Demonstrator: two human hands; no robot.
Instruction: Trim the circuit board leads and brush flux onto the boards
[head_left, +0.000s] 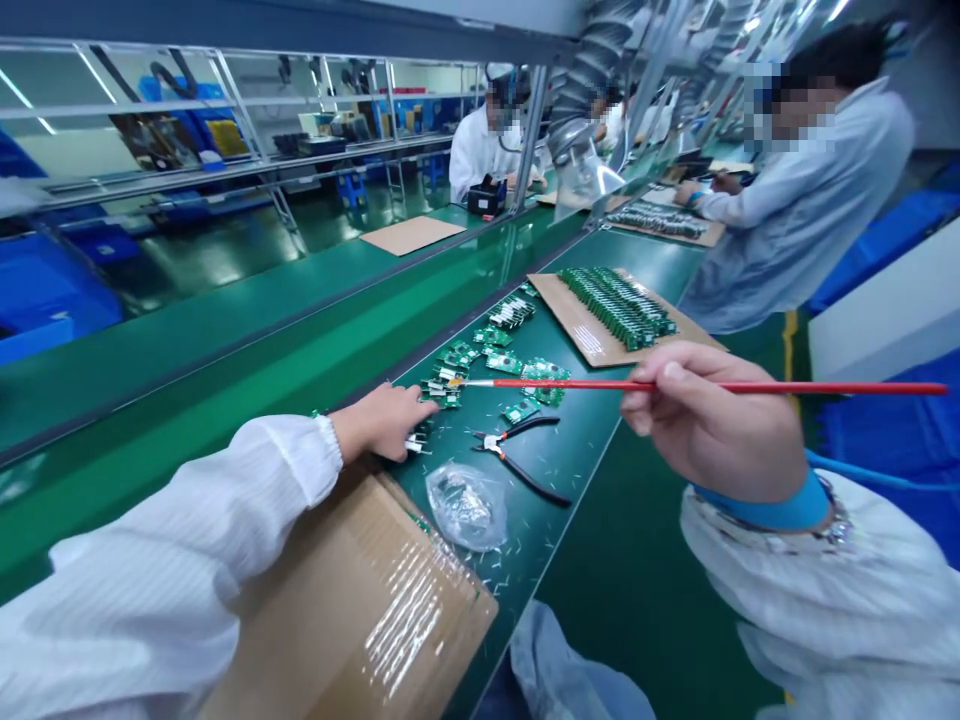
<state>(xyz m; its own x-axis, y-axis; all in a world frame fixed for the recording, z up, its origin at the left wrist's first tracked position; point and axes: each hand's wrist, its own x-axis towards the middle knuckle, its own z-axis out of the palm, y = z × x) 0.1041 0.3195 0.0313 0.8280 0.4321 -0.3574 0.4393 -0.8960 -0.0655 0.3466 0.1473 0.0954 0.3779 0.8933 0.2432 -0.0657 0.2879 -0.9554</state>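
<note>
My right hand [712, 420] pinches a thin red-handled paintbrush [570, 384], held level and pointing left. Its bristle tip is over a row of small green circuit boards [442, 390]; I cannot tell whether it touches them. At the near end of this row is my left hand [394, 422], fingers curled round a circuit board [415, 442] that they partly hide. More circuit boards [502, 362] lie loose just beyond the brush. Between my hands and nearer me are cutting pliers [491, 442] with black and orange handles, jaws apart, and a clear plastic bag [466, 508].
A stack of cardboard sheets [337, 610] lies under my left forearm. Farther right, a cardboard sheet [600, 350] carries rows of circuit boards [619, 305]. Small clippings dot the green bench [559, 470]. A co-worker [810, 200] stands on the right, another [480, 150] sits across.
</note>
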